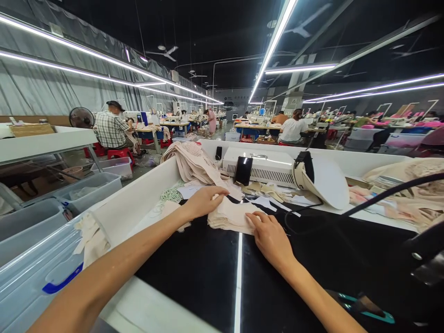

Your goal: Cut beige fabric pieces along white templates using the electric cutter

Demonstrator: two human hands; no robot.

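A stack of cut beige fabric pieces (231, 216) lies on the black tabletop (194, 268), its edges slightly uneven. At its upper left is my left hand (204, 202), fingers stretched out over the top edge, with a gap between thumb and fingers. My right hand (273, 237) rests its spread fingertips on the right side of the stack; its thumb is hidden. Left of the stack, partly behind my left forearm, lies a smaller beige fabric piece (170, 209). Behind it, a longer pile of beige fabric (194, 162) drapes over the table's raised white edge.
A white slotted machine housing (260, 164) stands at the back, with a dark phone-like slab (243, 171) leaning on it. Paper and fabric scraps (267, 192) lie before it. Teal-handled snips (364, 307) lie front right. A black cable (391, 196) crosses the right side; plastic bins (31, 226) stand left.
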